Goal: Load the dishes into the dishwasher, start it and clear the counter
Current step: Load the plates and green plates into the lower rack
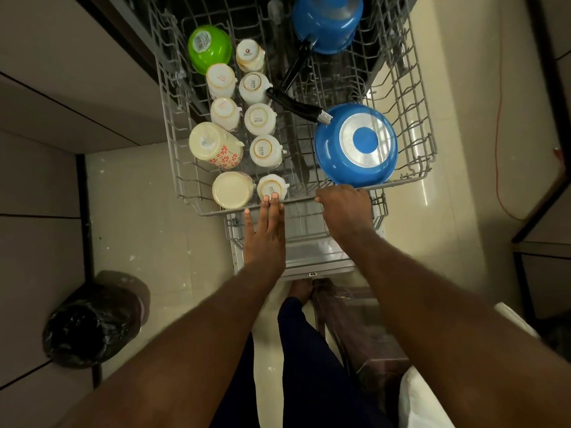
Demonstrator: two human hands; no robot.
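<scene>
The grey wire upper rack [414, 97] of the dishwasher is pulled out over the open door. On its left side stand several upturned white cups [261, 118], a cream floral mug [214, 145], a cream cup [232, 189] and a green bowl [210, 47]. Two blue pans lie upside down on the right, one near [355, 145] and one far [327, 23]. My left hand [265, 233] lies flat with straight fingers, its tips touching the nearest white cup [272, 188] at the rack's front rail. My right hand [346, 208] curls over the front rail below the near pan.
The lower rack [309, 230] and open door [318, 264] lie beneath the upper rack. A bin with a black bag [89, 322] stands on the floor at left. Cabinet fronts flank the left side. An orange cable [497, 118] runs along the right. My feet stand before the door.
</scene>
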